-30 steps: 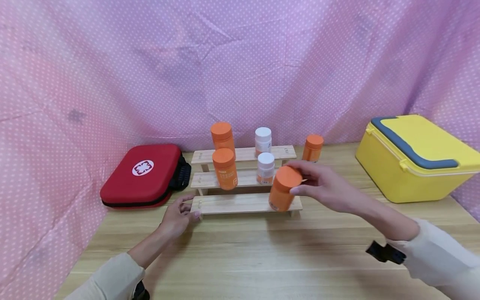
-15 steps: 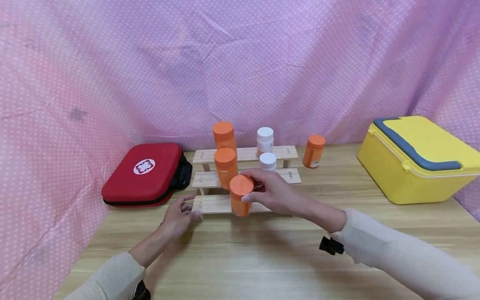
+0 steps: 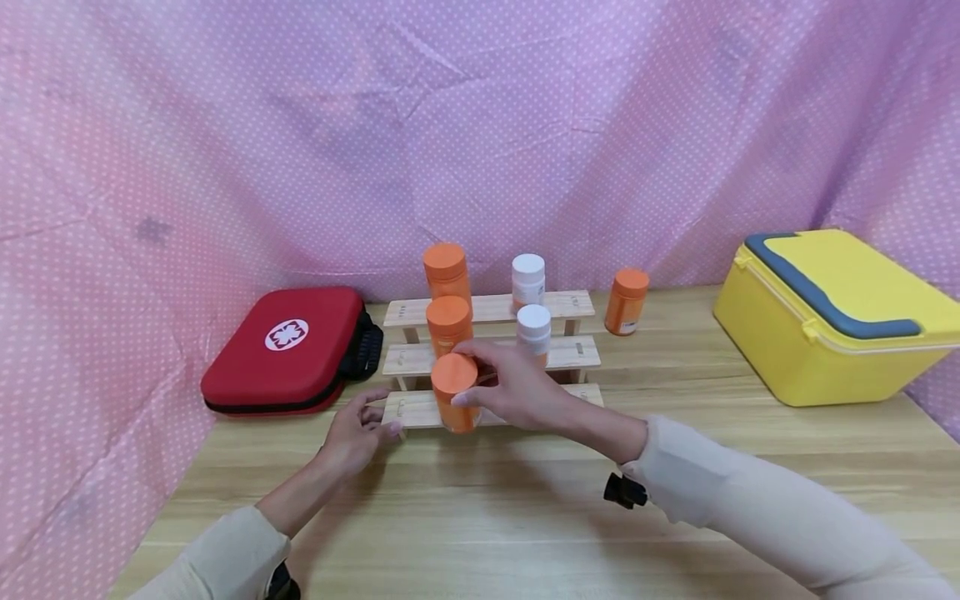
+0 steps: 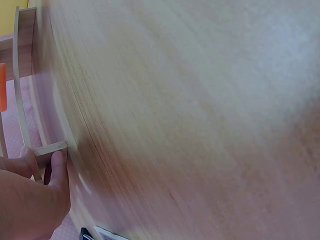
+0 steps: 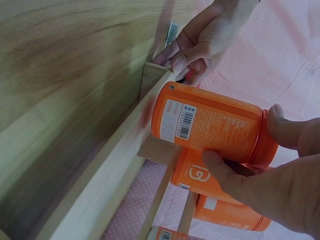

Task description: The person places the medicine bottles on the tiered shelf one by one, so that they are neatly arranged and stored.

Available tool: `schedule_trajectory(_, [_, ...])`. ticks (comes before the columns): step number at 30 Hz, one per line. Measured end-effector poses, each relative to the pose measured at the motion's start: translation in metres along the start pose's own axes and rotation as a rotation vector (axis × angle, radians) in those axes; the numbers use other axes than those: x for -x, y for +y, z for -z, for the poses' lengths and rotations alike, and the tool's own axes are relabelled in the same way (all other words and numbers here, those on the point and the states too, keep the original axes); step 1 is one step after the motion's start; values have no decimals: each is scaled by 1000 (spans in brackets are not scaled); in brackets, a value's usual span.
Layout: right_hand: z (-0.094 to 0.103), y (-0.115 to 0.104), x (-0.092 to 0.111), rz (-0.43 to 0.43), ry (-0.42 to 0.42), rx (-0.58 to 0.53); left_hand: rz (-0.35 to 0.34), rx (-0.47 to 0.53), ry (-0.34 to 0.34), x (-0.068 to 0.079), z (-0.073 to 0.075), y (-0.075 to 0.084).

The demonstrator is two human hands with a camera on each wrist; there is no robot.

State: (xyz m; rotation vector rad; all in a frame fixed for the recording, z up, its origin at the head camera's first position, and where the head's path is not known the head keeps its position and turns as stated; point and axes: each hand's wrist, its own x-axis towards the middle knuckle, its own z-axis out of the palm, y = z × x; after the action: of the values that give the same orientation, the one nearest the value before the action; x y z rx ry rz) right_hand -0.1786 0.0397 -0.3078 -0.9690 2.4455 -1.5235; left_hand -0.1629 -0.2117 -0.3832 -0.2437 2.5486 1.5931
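Observation:
My right hand (image 3: 517,385) grips an orange pill bottle (image 5: 210,122) round its cap, thumb on one side and fingers on the other. The bottle is upright at the left part of the lowest tier of a stepped wooden rack (image 3: 408,408), its base right at the board. At the rack's left end, my left hand (image 3: 352,435) pinches the front leg and board edge between thumb and fingers, as the left wrist view shows. Behind the held bottle, one orange bottle (image 3: 448,321) stands on the middle tier and another (image 3: 446,265) on the top tier.
White-capped bottles stand on the middle (image 3: 533,323) and top (image 3: 528,279) tiers, to the right. Another orange bottle (image 3: 627,302) is on the table beside the rack. A red first-aid case (image 3: 281,354) lies left; a yellow lidded box (image 3: 832,321) sits right. A pink dotted curtain (image 3: 480,125) hangs behind.
My right hand has carried the orange bottle leftward along the lowest tier, from its right end to its left part. My left hand has stayed on the rack's end.

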Motion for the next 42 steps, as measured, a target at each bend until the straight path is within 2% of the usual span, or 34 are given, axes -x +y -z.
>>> schedule_trajectory(5, [-4,3,0,-30,1,-9,3,-1,-9,1,0,0])
schedule_trajectory(31, [-6,5,-1,-42,43,60,-5,6,6,1,-1,0])
schedule_trajectory(38, [7,2,8,-118,6,5,-16,-10,4,1,0,1])
schedule_trajectory(42, [21,0,19,-138,24,44,-21,-22,3,1,0,2])
